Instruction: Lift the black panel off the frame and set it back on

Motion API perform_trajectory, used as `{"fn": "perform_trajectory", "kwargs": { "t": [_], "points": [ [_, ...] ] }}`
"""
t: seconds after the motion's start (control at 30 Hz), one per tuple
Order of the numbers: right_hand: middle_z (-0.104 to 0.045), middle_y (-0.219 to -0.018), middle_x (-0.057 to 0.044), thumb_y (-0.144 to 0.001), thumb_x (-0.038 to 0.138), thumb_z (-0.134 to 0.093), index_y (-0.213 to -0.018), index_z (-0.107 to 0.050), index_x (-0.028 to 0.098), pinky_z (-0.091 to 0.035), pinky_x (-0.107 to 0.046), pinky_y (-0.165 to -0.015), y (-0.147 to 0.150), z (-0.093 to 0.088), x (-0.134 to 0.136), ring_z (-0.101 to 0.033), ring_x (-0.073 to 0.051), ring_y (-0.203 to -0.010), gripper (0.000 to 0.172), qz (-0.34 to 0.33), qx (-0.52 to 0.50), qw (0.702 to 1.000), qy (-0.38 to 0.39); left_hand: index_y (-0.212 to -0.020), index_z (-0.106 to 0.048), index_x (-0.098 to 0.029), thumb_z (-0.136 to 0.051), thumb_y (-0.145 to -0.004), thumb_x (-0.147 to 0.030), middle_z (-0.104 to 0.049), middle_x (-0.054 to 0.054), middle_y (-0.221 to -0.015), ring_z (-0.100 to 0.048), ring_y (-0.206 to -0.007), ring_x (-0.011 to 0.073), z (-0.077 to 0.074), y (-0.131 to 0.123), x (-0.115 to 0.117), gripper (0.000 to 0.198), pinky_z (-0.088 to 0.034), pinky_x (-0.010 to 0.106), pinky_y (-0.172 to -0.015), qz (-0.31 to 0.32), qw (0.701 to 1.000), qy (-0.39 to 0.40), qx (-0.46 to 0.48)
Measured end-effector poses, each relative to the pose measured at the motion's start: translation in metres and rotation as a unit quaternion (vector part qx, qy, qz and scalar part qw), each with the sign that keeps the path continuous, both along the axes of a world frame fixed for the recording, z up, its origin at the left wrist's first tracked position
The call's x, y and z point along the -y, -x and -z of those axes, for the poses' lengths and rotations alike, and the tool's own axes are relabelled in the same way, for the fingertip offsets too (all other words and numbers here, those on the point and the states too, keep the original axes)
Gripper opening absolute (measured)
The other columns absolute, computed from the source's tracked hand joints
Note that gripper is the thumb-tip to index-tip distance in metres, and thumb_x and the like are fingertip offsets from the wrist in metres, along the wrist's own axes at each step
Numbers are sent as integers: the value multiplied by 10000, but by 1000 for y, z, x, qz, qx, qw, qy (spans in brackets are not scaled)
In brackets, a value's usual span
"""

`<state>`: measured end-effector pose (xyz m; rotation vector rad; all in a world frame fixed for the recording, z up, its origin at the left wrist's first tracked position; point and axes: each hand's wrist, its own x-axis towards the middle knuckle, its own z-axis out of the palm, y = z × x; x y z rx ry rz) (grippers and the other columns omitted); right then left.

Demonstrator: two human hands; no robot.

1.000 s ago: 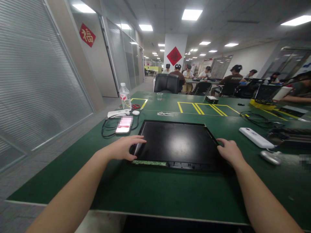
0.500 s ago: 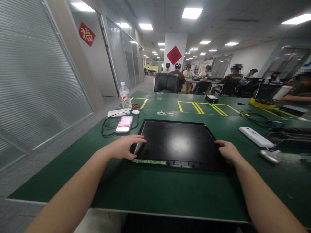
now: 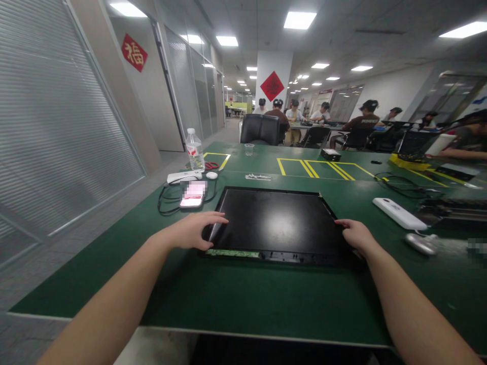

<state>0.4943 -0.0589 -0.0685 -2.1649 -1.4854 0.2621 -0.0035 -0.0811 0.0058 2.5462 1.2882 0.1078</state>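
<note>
A black flat display panel (image 3: 276,218) lies on the green table in front of me, its screen facing up and reflecting a ceiling light. Along its near edge runs a green circuit board strip (image 3: 234,253). My left hand (image 3: 196,230) grips the panel's left edge, thumb at the near corner and fingers reaching over the frame. At the opposite side, my right hand (image 3: 355,235) pinches the right edge with the index finger on top; its other fingers are partly hidden below.
Left of the panel are a lit phone (image 3: 193,194), cables, a water bottle (image 3: 195,150) and red-handled scissors (image 3: 211,166). Small pale parts (image 3: 258,177) lie behind it. A white power bank (image 3: 399,213) and a silver mouse-like object (image 3: 421,243) lie right. People sit farther back.
Both hands and the panel hold practically the same positions. Only a very slight shift of the whole view shows.
</note>
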Motion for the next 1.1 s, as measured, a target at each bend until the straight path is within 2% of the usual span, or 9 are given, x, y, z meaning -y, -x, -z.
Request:
{"fn": "perform_trajectory", "kwargs": {
  "t": [0.17,0.33,0.47,0.57,0.77,0.97,1.1],
  "points": [
    [-742,-1018,-116,-600,24,-474,-1043,-758,144,-506,-305,-844,0,4,-1,-681,-244,-975,540,-1,-19,1000,16,-1378,-535,-278,-705,-693,-288,-457,75,-1531,-470,-1352,294,0,3,0,706,-370,401,-1092,1,1000,1,2],
    [-742,-997,-107,-655,97,-510,-1053,-757,162,-501,-298,-823,-1,4,1,-683,-241,-953,472,-1,-12,1000,14,-1358,-554,-278,-691,-741,-393,-476,77,-1516,-494,-1328,293,4,4,-3,642,-393,392,-1078,-4,1000,-7,24],
    [-742,-958,-89,-710,193,-537,-1025,-764,186,-500,-306,-767,-3,0,3,-681,-238,-895,389,2,-6,1000,17,-1239,-623,-225,-592,-827,-467,-578,108,-1400,-568,-1237,283,15,5,-14,479,-421,396,-1059,-47,993,-61,95],
    [-740,-956,-73,-715,214,-549,-989,-769,212,-494,-306,-750,-5,-4,3,-676,-229,-878,352,8,-10,1000,7,-1190,-622,-197,-553,-849,-480,-627,123,-1297,-660,-1054,271,26,6,-21,448,-514,397,-926,-98,986,-62,123],
    [-728,-1000,-79,-727,225,-550,-1022,-757,202,-485,-322,-752,-4,-11,5,-663,-233,-877,361,31,-4,999,8,-1148,-585,-161,-583,-797,-536,-674,150,-1150,-656,-985,299,39,4,-27,514,-525,402,-822,-198,972,-75,99],
    [-728,-923,-64,-722,225,-556,-997,-753,198,-482,-315,-739,-5,-11,6,-661,-218,-837,339,35,-14,999,8,-803,-641,-207,-512,-813,-583,-668,127,-927,-632,-917,307,40,-2,-26,399,-502,409,-802,-230,967,-105,9],
    [-724,-892,-51,-724,219,-569,-992,-746,205,-484,-303,-714,-5,-7,6,-660,-206,-809,322,27,-15,1000,1,-726,-634,-210,-488,-843,-525,-631,120,-897,-617,-899,296,41,-7,-26,367,-498,411,-826,-239,964,-118,-24]
  ]
}}
